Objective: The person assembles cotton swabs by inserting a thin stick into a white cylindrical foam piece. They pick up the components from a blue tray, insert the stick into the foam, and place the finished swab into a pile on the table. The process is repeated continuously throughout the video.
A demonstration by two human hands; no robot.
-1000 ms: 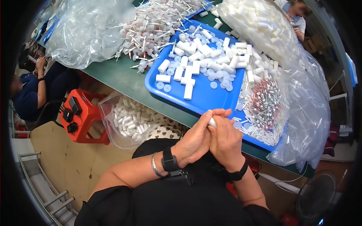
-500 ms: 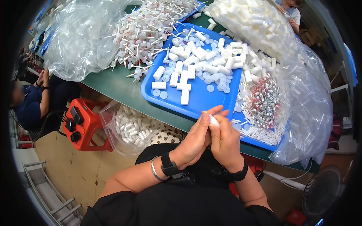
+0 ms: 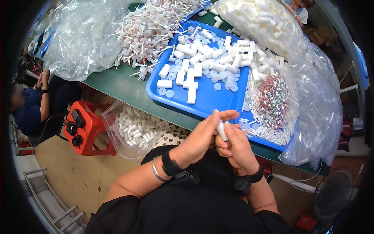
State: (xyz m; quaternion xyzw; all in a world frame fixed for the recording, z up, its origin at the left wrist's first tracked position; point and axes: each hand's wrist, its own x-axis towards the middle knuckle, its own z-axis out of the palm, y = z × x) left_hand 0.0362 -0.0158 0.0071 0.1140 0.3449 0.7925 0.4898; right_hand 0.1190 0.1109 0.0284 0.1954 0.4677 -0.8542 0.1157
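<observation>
My right hand (image 3: 236, 147) pinches a white cylindrical piece (image 3: 221, 130), tilted, nearer me than the tray; my left hand (image 3: 203, 134) lies open beside it, contact unclear. A light, steady pinch should serve best. Beyond: blue tray (image 3: 212, 104), green worktop (image 3: 117, 86).

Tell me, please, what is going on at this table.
Someone's right hand pinches a white piece; the left hand is close beside it, though whether it grips too is unclear. Both are near a blue tray, where white cylinders and pale discs lie loose. A heap of stick-like parts lies to its left.
</observation>
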